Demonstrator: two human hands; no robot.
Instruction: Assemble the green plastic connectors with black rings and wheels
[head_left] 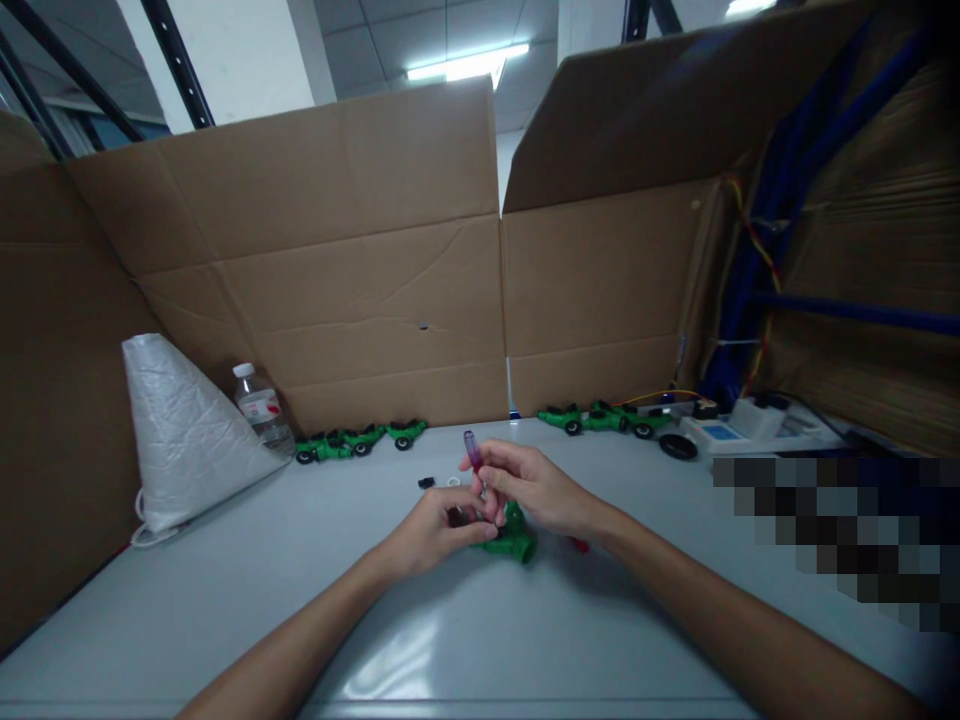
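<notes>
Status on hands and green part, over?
Left hand gripping green part. Right hand holding purple-handled tool, tip hidden. Black piece and white ring just beyond left hand.

Two bare hands, a left hand and a right hand, share one table with one screwdriver, one green toy part, one small black piece, one white ring and one partly hidden red item. Behind, six toy cars appear: three green cars at frame left and seemingly three more cars, overlapping, at frame right. Also pictured: one bottle, one white bag, one black ring, one power strip and two ceiling lights.
</notes>
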